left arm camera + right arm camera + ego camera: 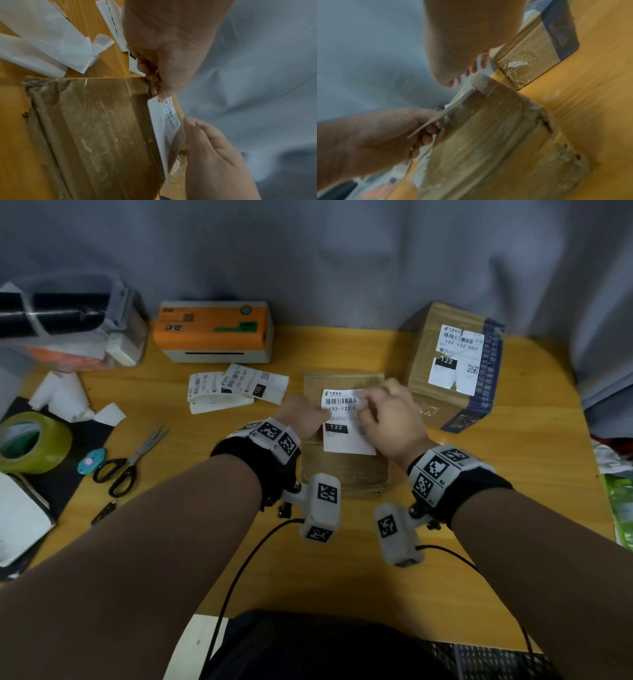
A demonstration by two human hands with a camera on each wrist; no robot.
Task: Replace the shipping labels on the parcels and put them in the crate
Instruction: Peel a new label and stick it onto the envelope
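The step in hand appears to be application of a new label to a parcel. A flat brown cardboard parcel (346,474), taped and scuffed, lies on the yellow wooden table (342,559) directly in front of the person. Both hands hold a white printed shipping label (344,436) above its top face.

The left hand (303,417) pinches the label's left edge between thumb and curled fingers. The right hand (390,419) grips the right edge, its fingers curled under the sheet. In the wrist views the label stands tilted and lifted off the cardboard, not yet laid flat; whether any edge already adheres cannot be told.

A second, taller brown cardboard box (452,364) with blue printed tape stands near, at the back right, and carries a white label on its top face. An orange and white label printer (214,332) sits at the rear, with loose printed labels (236,386) just in front of it. White backing paper strips (65,398), a green tape roll (32,441) and black-handled scissors (132,462) lie at the left. No crate is identifiable in these views.

The next move likely calls for lowering the label square to the parcel's top, seating one edge first, then smoothing across with flat fingers to avoid creases. Misalignment is difficult to correct once adhesive contacts cardboard.
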